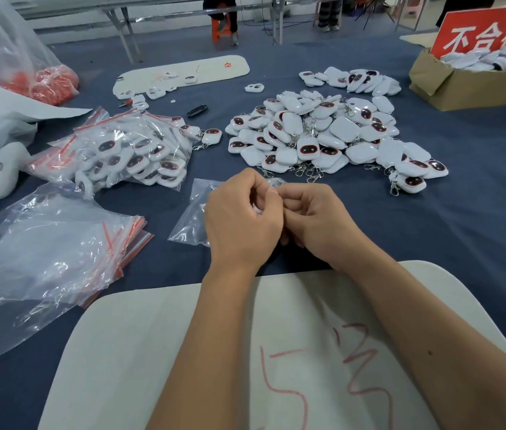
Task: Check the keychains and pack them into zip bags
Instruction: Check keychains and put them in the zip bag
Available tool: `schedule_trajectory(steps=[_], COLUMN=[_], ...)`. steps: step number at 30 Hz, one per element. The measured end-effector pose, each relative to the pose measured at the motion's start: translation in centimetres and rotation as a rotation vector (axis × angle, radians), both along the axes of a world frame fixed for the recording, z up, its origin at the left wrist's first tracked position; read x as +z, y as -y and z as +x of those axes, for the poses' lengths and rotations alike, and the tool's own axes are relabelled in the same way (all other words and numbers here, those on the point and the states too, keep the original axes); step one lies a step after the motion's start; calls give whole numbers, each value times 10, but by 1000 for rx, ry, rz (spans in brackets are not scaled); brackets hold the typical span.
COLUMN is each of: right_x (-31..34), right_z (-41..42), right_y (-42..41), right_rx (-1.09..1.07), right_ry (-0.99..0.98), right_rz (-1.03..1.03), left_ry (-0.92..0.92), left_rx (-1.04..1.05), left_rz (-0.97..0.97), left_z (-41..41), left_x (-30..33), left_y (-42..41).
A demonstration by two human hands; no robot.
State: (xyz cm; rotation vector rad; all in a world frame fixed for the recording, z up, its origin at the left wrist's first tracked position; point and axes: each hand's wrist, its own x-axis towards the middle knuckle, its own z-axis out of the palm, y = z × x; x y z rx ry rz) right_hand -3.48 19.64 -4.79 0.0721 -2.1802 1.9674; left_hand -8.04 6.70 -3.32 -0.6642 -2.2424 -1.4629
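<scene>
The left hand point(242, 218) and right hand point(317, 218) hide whatever they pinch. The red sign point(490, 29) is cut off at the right edge.

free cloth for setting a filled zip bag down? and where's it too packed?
Bare blue cloth right of the right hand, below the loose keychain pile and above the white board. A narrower strip lies between the empty zip bag stack and the left hand. Crowded: the pile and the packed bags far left.

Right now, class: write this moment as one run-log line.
left hand: pinching zip bag | right hand: pinching same bag | loose keychains: heaped beyond | stage: packing
</scene>
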Motion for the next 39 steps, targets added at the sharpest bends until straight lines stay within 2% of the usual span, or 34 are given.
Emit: schedule_trajectory(steps=[3, 6, 8, 10, 13, 16, 17, 19, 21, 22, 23, 25, 27, 29, 32, 34, 37, 39], right_x=[2, 4, 4, 2, 0, 2, 3, 6, 5, 4, 2, 2, 2, 8, 13, 12, 12, 13], right_z=[1, 3, 3, 3, 3, 3, 3, 3, 3, 1, -1, -7, -16, -26, -39, -41, -37, -32], right_y=[-3, -8, -7, 1, 9, 9, 9, 11, 8, 5, 1, -6, -13, -21, -27, -24, -18, -18], right_rx=[65, 141, 188, 141, -42, 46, 69, 4, -233, -383, -523, -711, -696, -541, -396, -464, -559, -563], right_ry=[-2, 0, 13, -3, -44, -30, -19, -12, -40, -54, -57, -31, -4, 97, 302, 267, 140, 152], right_rz=[-68, -229, -238, -77, 252, 496, 481, 316, 153, 151, 215, 540, 966, 1223, 1288, 1306, 1268, 1237], left_ry=[-6, -22, -23, -28, -44, -53, -52, -37, -2, 5, 2, 2, 15, 33, 79, 114, 148, 151], left_rx=[-9, 34, 41, 41, 50, 100, 123, 149, 132, 114, 91, 37, -33, -122, -186, -151, -57, 10], left_rz=[25, 83, 118, 131, 144, 148, 153, 156, 151, 138, 118, 73, 26, -31, -190, -251, -234, -238], left_z=[1, -3, -3, 0, 1, 0, -1, -3, -4, -4, -3, -2, -1, 2, 6, 5, 2, 2], left_x=[0, 1, 1, 1, 1, 1, 1, 0, -2, -3, -4, -5, -6, -7, -11, -12, -12, -12], left_y=[-2, 0, 0, -1, -3, -2, -2, -2, -3, -4, -6, -9, -13, -17, -22, -23, -20, -18])
